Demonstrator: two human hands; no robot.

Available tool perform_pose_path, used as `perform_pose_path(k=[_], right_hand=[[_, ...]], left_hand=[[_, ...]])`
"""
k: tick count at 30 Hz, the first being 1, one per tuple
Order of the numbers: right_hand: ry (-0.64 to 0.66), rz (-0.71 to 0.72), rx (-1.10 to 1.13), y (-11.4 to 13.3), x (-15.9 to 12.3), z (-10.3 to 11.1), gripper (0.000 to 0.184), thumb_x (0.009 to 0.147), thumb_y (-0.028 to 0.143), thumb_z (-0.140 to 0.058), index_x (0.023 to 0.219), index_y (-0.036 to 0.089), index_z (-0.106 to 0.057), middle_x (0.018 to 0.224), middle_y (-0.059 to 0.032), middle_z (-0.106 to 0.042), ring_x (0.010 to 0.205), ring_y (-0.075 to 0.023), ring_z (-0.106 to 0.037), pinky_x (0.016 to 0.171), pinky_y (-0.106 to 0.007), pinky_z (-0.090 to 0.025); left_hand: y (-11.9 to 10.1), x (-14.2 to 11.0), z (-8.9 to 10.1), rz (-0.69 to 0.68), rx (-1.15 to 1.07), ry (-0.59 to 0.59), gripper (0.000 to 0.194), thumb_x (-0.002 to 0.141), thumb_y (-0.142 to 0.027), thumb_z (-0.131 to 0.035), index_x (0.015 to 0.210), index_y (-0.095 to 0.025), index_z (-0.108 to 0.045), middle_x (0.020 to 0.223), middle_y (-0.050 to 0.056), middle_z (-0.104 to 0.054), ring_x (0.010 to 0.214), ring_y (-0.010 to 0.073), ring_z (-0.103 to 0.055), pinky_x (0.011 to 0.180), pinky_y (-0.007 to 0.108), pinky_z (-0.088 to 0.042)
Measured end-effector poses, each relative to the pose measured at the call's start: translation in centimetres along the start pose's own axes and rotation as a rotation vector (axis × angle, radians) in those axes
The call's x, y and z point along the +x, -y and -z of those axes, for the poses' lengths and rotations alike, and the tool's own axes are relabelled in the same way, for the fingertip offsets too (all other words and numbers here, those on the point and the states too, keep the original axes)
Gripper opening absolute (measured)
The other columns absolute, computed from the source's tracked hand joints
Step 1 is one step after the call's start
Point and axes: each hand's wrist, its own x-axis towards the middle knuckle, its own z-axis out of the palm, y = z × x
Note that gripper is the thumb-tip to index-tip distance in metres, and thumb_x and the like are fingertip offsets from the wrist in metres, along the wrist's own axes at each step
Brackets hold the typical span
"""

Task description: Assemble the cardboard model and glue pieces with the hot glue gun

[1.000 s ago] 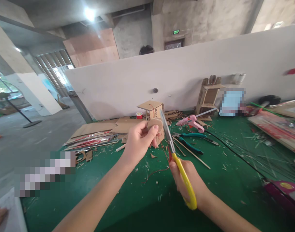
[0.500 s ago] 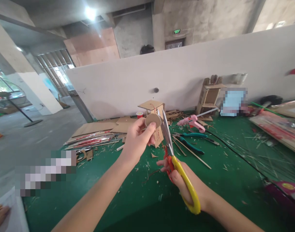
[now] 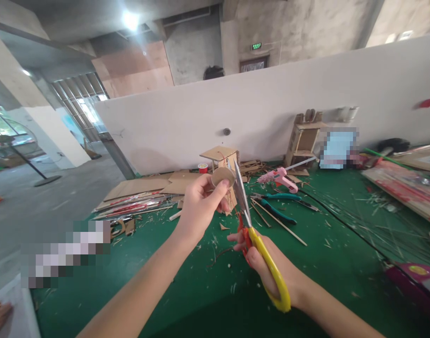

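Between the thumb and fingers of my left hand is a round cardboard disc, its flat face toward me. My right hand grips scissors with one yellow and one red handle. Their blades point up, nearly together, just right of the disc; whether they touch its edge I cannot tell. Behind the disc stands a cardboard structure with a flat top, partly hidden by my left hand and the blades.
On the green table lie green-handled pliers, a pink glue gun, thin wooden sticks and cardboard sheets. A small cardboard shelf stands against the white partition. Scraps are scattered about.
The disc has tilted slightly in my left hand. The scissors stay beside it with hardly any movement, and the whole view has shifted a little.
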Motion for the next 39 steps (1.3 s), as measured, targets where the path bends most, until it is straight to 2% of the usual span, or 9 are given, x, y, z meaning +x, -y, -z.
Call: perform_pose_path(k=[18, 22, 25, 28, 31, 35, 39], right_hand=[[0.005, 0.008, -0.074, 1.1, 0.2, 0.3, 0.046, 0.093, 0.058, -0.031, 0.109, 0.021, -0.053, 0.107, -0.0127, -0.064, 0.085, -0.0214, -0.063, 0.079, -0.039, -0.051], [0.006, -0.039, -0.075, 1.2, 0.3, 0.3, 0.048, 0.094, 0.058, -0.029, 0.107, 0.021, -0.056, 0.097, -0.0101, -0.063, 0.083, -0.0203, -0.062, 0.070, -0.033, -0.051], [-0.005, -0.092, -0.068, 1.4, 0.5, 0.3, 0.048, 0.094, 0.058, -0.027, 0.102, 0.021, -0.056, 0.090, -0.0076, -0.062, 0.074, -0.0170, -0.059, 0.062, -0.028, -0.048], [0.011, -0.101, -0.075, 1.7, 0.9, 0.3, 0.049, 0.093, 0.061, -0.026, 0.089, 0.020, -0.053, 0.078, -0.0042, -0.057, 0.060, -0.0131, -0.050, 0.054, -0.026, -0.044], [0.006, -0.117, -0.109, 2.2, 1.2, 0.3, 0.051, 0.090, 0.067, -0.024, 0.074, 0.022, -0.042, 0.064, -0.0002, -0.048, 0.051, -0.0111, -0.039, 0.047, -0.025, -0.037], [-0.055, -0.181, -0.150, 2.8, 1.2, 0.3, 0.052, 0.090, 0.066, -0.024, 0.064, 0.023, -0.036, 0.054, 0.0016, -0.042, 0.047, -0.0104, -0.035, 0.044, -0.024, -0.031], [-0.140, -0.194, -0.102, 2.5, 1.0, 0.4, 0.051, 0.090, 0.065, -0.027, 0.063, 0.023, -0.037, 0.048, 0.0031, -0.041, 0.042, -0.0100, -0.037, 0.042, -0.024, -0.030]], left_hand=[[-0.1, -0.2, 0.0, -0.024, 0.020, 0.013, 0.025, 0.085, -0.035, -0.061, 0.071, -0.018, -0.052, 0.051, -0.004, -0.057, 0.044, 0.0062, -0.056, 0.045, 0.018, -0.043], [-0.1, -0.1, 0.1, -0.019, 0.016, 0.017, 0.024, 0.085, -0.034, -0.062, 0.070, -0.018, -0.052, 0.051, -0.004, -0.056, 0.043, 0.0059, -0.055, 0.045, 0.018, -0.043], [-0.1, -0.1, 0.1, -0.016, 0.015, 0.020, 0.025, 0.085, -0.034, -0.062, 0.070, -0.018, -0.052, 0.052, -0.004, -0.055, 0.043, 0.0058, -0.055, 0.044, 0.018, -0.044], [-0.1, 0.0, 0.1, -0.018, 0.019, 0.025, 0.025, 0.084, -0.035, -0.062, 0.069, -0.018, -0.052, 0.053, -0.004, -0.055, 0.043, 0.0059, -0.055, 0.044, 0.018, -0.044], [-0.1, 0.0, 0.1, -0.018, 0.028, 0.030, 0.026, 0.084, -0.035, -0.062, 0.068, -0.019, -0.051, 0.053, -0.004, -0.055, 0.043, 0.0062, -0.055, 0.045, 0.019, -0.044], [0.0, 0.0, 0.1, -0.009, 0.029, 0.035, 0.025, 0.085, -0.036, -0.061, 0.069, -0.018, -0.053, 0.052, -0.004, -0.054, 0.043, 0.0061, -0.054, 0.045, 0.019, -0.043], [0.0, 0.0, 0.0, 0.008, 0.008, 0.048, 0.025, 0.085, -0.036, -0.061, 0.070, -0.018, -0.053, 0.057, -0.003, -0.056, 0.044, 0.0055, -0.053, 0.045, 0.019, -0.041]])
